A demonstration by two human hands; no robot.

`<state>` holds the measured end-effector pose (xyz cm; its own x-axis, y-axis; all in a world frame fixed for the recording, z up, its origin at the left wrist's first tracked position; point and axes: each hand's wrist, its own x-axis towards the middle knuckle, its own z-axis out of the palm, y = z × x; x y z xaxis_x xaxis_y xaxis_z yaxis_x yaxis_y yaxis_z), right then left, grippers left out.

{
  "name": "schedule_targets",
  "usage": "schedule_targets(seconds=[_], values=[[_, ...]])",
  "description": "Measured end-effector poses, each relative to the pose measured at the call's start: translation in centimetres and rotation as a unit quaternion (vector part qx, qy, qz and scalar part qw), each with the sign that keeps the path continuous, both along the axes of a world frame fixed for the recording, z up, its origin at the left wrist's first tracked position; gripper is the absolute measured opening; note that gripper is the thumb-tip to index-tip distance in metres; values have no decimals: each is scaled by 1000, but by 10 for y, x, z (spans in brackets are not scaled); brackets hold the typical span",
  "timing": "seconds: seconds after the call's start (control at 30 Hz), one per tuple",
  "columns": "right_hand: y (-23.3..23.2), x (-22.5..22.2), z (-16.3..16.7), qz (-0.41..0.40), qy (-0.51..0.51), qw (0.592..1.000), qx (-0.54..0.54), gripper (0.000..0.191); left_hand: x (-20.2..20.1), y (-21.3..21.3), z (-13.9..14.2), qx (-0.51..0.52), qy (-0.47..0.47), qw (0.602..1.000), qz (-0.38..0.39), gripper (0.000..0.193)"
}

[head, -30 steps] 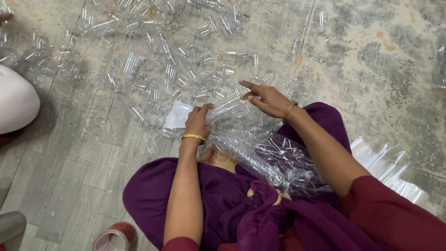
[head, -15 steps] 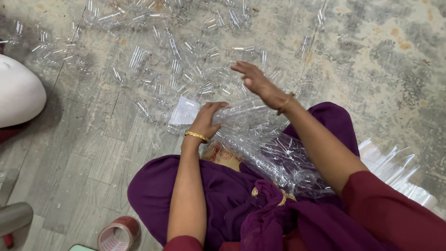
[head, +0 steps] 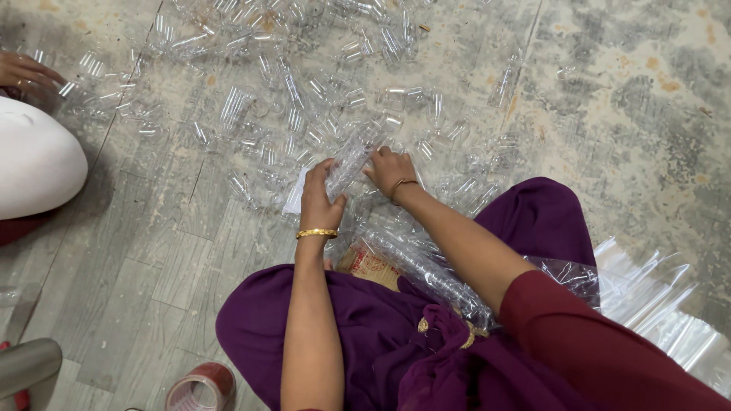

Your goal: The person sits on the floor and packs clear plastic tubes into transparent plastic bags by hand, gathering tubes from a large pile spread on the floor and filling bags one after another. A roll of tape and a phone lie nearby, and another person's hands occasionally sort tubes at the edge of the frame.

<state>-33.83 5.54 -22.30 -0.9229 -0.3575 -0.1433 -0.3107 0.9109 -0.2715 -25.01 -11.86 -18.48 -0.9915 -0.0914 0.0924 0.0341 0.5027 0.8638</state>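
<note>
**Both hands on a clear plastic sleeve, floor level**

Left hand (head: 318,204) closed around the lower end of a clear plastic sleeve (head: 349,161), fingers wrapped. Right hand (head: 390,169) touches its upper side, fingers curled; firmness of that hold cannot be told. Sleeve lies tilted above the grey floor (head: 609,114), among scattered clear plastic tubes (head: 304,99). Tape roll (head: 199,390) near the purple-clad knee. Another person's hand (head: 27,72) far left.

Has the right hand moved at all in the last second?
Yes. The right hand has drawn in toward the left hand and now touches the clear plastic packet.
</note>
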Motion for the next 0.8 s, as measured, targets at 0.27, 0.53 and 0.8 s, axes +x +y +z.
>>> schedule_targets(seconds=[0.27, 0.53, 0.8], values=[[94, -19, 46, -228, -85, 895, -375, 56, 0, -2, -8, -97, -65, 989, 95, 70], [159, 17, 142, 46, -135, 947, -287, 47, 5, 8, -9, -111, -62, 989, -79, 68], [160, 21, 145, -29, -181, 943, -279, 46, 5, 15, -13, -67, -76, 982, -160, 72]])
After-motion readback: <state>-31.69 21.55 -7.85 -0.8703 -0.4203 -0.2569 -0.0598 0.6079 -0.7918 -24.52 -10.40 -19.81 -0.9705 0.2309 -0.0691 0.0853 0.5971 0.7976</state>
